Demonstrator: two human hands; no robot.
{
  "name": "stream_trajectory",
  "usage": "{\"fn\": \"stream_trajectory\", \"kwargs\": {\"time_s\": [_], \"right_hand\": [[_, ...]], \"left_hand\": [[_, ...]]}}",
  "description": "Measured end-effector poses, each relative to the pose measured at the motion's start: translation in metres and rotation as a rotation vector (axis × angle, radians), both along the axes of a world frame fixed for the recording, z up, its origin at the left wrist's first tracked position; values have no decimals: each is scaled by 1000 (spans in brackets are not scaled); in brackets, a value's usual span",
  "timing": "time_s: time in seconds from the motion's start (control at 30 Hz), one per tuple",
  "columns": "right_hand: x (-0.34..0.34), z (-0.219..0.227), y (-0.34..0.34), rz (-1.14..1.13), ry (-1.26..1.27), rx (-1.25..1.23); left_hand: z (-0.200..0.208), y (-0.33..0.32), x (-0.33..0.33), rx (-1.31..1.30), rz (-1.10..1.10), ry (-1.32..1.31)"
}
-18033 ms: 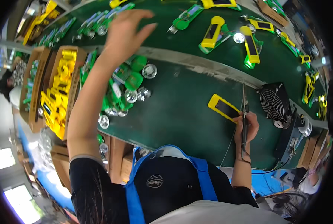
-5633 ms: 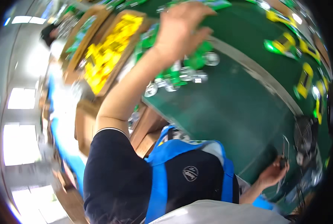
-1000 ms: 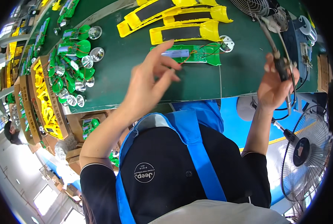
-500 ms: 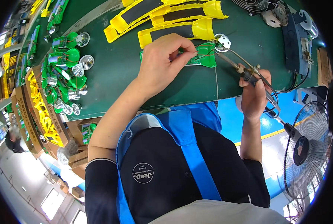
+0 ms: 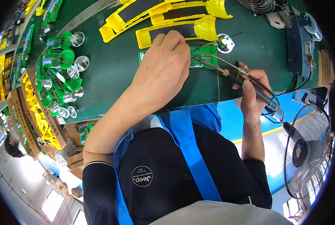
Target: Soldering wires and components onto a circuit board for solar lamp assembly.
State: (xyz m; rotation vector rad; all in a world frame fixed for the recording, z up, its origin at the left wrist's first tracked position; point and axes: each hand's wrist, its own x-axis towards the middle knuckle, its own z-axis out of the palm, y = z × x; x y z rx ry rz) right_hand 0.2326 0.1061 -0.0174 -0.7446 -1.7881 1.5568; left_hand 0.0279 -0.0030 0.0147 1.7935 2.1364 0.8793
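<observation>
1. Green casing [image 5: 211, 50]: on desk [image 5: 115, 86], long axis left-right.
2. Left hand [image 5: 163, 67] nearer, over casing's left half; grip can't be told, fingertips hidden.
3. Right hand [image 5: 254, 92] right and nearside of casing, grip clamped round soldering iron [image 5: 237, 79], tip at casing's right half.
4. Casing's middle covered; tip contact unclear.

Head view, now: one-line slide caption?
The left hand covers part of a green casing while the right hand holds a soldering iron to it; yellow casings lie beyond.

A black-handled soldering iron [image 5: 237, 78] slants over green casing [image 5: 210, 50].
</observation>
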Motion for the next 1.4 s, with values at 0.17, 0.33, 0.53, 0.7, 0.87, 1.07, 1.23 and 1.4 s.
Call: {"fn": "stream_trajectory", "kwargs": {"time_s": [0.17, 0.33, 0.53, 0.7, 0.87, 1.07, 1.23, 1.4], "right_hand": [[0, -2, 0, 13, -14, 10], [1, -1, 0, 21, -43, 33], [2, -1, 2, 52, -42, 67], [9, -10, 4, 46, 34, 90], [8, -4, -1, -55, 74, -103], [12, 0, 8, -108, 188, -95], [14, 9, 25, -133, 335, -31], [9, 11, 27, -215, 378, 22]], "left_hand": [[8, 3, 0, -109, -25, 29], [10, 4, 0, -125, -26, 31], [10, 4, 0, -133, -36, 43], [12, 5, -2, -143, -51, 35], [13, 6, -2, -164, -54, 43], [16, 7, -4, -184, -62, 42], [13, 6, -4, -175, -68, 45], [16, -7, -13, -223, -133, 23]]}}
